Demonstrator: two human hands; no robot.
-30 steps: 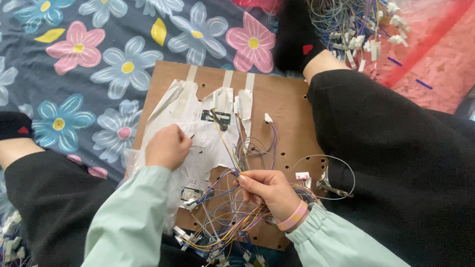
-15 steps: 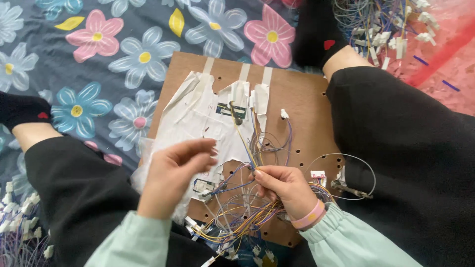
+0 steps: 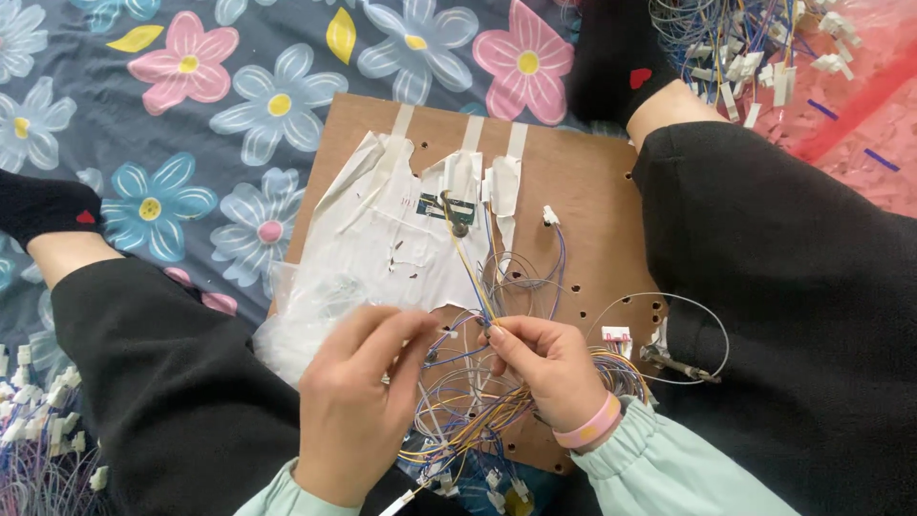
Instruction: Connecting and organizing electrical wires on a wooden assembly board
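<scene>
A brown board [image 3: 583, 201] lies between my legs, with torn white paper [image 3: 382, 244] taped onto it. A tangle of thin coloured wires [image 3: 478, 392] with small white connectors spreads over the board's near half. My right hand [image 3: 544, 368] pinches a few of these wires near the board's middle; a strand runs from my fingers up to a metal peg [image 3: 453, 212]. My left hand [image 3: 358, 406] is close beside it, fingertips pinching a thin wire end near the right hand. A pink band sits on my right wrist.
My black-trousered legs [image 3: 793, 287] flank the board on a flowered blanket [image 3: 220, 105]. A heap of wires with white connectors [image 3: 755, 48] lies at the top right, and more lie at the bottom left [image 3: 38, 430]. A wire loop with a metal pin [image 3: 669, 358] sits at the board's right edge.
My left hand has left the white paper, moved down and to the right, and now meets my right hand at the wires. The right hand has stayed on the wire bundle.
</scene>
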